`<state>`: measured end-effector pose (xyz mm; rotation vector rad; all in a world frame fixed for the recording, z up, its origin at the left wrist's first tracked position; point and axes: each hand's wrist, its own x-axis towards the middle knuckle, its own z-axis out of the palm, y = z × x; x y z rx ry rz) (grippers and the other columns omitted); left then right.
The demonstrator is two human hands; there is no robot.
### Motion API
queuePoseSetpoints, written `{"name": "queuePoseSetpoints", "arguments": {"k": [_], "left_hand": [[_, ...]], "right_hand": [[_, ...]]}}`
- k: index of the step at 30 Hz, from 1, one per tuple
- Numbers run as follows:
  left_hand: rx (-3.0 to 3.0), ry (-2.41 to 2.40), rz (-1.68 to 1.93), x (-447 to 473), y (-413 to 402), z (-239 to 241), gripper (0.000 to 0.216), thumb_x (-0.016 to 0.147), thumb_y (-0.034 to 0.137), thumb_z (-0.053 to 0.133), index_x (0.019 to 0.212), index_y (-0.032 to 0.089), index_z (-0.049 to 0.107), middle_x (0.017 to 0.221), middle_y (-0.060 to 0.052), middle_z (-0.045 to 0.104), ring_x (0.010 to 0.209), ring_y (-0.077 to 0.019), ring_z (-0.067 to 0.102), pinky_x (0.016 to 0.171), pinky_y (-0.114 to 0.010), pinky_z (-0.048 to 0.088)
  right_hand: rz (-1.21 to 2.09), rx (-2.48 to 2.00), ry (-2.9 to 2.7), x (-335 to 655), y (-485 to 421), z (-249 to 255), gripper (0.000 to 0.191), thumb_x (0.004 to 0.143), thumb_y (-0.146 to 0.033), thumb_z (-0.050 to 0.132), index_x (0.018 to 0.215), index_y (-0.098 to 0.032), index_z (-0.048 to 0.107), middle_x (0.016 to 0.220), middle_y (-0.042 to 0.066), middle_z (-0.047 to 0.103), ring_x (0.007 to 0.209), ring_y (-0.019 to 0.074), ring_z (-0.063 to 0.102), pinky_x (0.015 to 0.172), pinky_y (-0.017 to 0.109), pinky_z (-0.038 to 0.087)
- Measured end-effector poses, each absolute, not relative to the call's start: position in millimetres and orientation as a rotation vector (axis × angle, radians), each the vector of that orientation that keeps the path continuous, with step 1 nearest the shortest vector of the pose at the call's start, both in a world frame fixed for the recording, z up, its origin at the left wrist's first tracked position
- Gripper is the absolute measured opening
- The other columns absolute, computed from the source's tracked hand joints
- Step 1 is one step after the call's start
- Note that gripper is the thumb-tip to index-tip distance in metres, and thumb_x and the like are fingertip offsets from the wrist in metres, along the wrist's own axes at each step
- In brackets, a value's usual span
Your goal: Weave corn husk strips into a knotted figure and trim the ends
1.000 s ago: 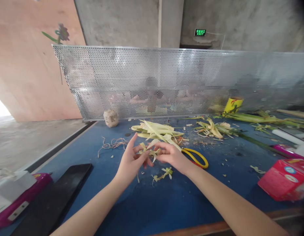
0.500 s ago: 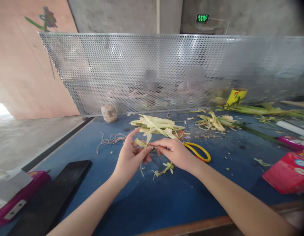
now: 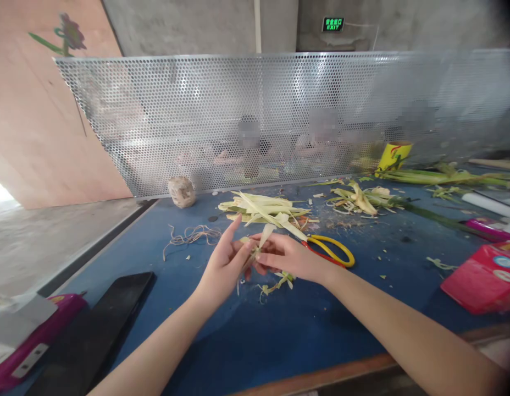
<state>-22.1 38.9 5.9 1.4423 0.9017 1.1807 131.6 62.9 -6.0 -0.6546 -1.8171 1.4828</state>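
Observation:
My left hand pinches a pale strip of corn husk between thumb and fingers, its index finger pointing up. From the other side my right hand closes on the same husk, the two sets of fingertips meeting around it. The husk's lower part is hidden by the fingers. Just beyond lies a heap of flat corn husks. Scissors with yellow and red handles rest by my right wrist. Below the hands sits a small knotted piece of husk with frayed ends.
Loose twine and a whitish lump are at the left. A black phone lies near my left forearm. On the right are a red packet, more husk scraps and a yellow can. A perforated metal screen stands behind.
My right fingers have curled further around the husk and sit closer to my left hand. The husk's free tip now leans to the right. The view has shifted slightly.

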Motion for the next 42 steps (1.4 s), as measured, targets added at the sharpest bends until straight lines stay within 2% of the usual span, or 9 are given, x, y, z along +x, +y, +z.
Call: {"name": "queuePoseSetpoints", "arguments": {"k": [4,7,9,13,22,26,32,37,42], "left_hand": [[1.510,0.895,1.238,-20.9,38.1,3.0,0.080,0.081,0.027,0.051,0.140,0.022,-0.003,0.061,0.002,0.061,0.048,-0.0128,0.058,0.038,-0.020,0.040],[1.520,0.929,1.284,-21.3,37.9,3.1,0.090,0.080,0.024,0.054,0.137,0.034,-0.015,0.094,-0.007,0.067,0.050,-0.0121,0.060,0.036,-0.021,0.041],[1.506,0.968,1.292,-21.2,37.4,4.6,0.091,0.079,0.022,0.055,0.136,0.037,-0.015,0.112,-0.010,0.062,0.050,-0.0112,0.061,0.034,-0.020,0.041],[1.494,1.018,1.263,-20.3,36.0,6.7,0.087,0.079,0.023,0.055,0.138,0.035,-0.008,0.113,-0.012,0.062,0.047,-0.0123,0.062,0.029,-0.018,0.037],[1.527,0.945,1.258,-21.2,36.9,5.0,0.083,0.082,0.025,0.051,0.136,0.041,-0.010,0.116,-0.012,0.061,0.043,-0.0140,0.063,0.035,-0.025,0.050],[1.437,0.876,1.234,-22.8,41.1,5.3,0.088,0.081,0.023,0.053,0.135,0.042,-0.014,0.118,-0.012,0.059,0.048,-0.0150,0.064,0.049,-0.035,0.057],[1.306,0.840,1.131,-31.1,45.6,7.9,0.105,0.069,0.015,0.067,0.137,0.038,-0.009,0.130,-0.018,0.047,0.055,-0.0158,0.066,0.042,-0.025,0.051],[1.305,0.834,1.115,-29.7,38.0,14.1,0.102,0.068,0.008,0.066,0.138,0.038,-0.002,0.129,-0.019,0.048,0.053,-0.0132,0.066,0.040,-0.020,0.045],[1.316,0.824,1.107,-24.9,30.0,19.5,0.105,0.069,0.006,0.064,0.135,0.043,-0.008,0.133,-0.018,0.044,0.057,-0.0143,0.067,0.039,-0.017,0.043]], "right_hand": [[1.517,-0.622,-1.726,124.1,61.3,-7.8,0.022,0.083,-0.036,0.050,0.092,-0.017,0.054,0.055,-0.004,0.051,0.046,0.0070,0.044,0.045,0.020,0.033],[1.627,-0.581,-1.578,121.3,61.8,-9.8,0.022,0.081,-0.038,0.053,0.077,-0.016,0.051,0.050,-0.005,0.047,0.044,0.0065,0.043,0.042,0.019,0.030],[1.709,-0.586,-1.455,120.1,62.1,-11.5,0.025,0.078,-0.038,0.057,0.069,-0.017,0.048,0.047,-0.006,0.042,0.045,0.0069,0.043,0.041,0.018,0.026],[1.776,-0.663,-1.381,119.7,61.8,-14.3,0.034,0.078,-0.043,0.056,0.061,-0.017,0.043,0.044,-0.007,0.040,0.038,0.0042,0.035,0.037,0.018,0.021],[1.749,-0.696,-1.525,123.8,60.8,-10.1,0.032,0.076,-0.042,0.058,0.061,-0.016,0.048,0.043,-0.007,0.040,0.036,0.0037,0.031,0.037,0.019,0.019],[1.599,-0.720,-1.647,125.3,60.8,-7.4,0.035,0.079,-0.039,0.054,0.055,-0.016,0.047,0.046,-0.005,0.044,0.038,0.0041,0.034,0.039,0.019,0.023],[1.302,-0.822,-1.776,131.3,63.1,-4.4,0.017,0.077,-0.032,0.058,0.086,-0.017,0.059,0.058,-0.003,0.051,0.048,0.0072,0.042,0.045,0.020,0.029],[1.190,-0.808,-1.757,131.7,62.4,-2.3,0.013,0.079,-0.027,0.056,0.084,-0.016,0.060,0.063,-0.001,0.054,0.056,0.0090,0.048,0.053,0.022,0.039],[1.243,-0.802,-1.692,129.8,61.4,0.4,0.015,0.079,-0.028,0.056,0.084,-0.015,0.059,0.060,-0.002,0.051,0.053,0.0073,0.047,0.051,0.021,0.040]]}}
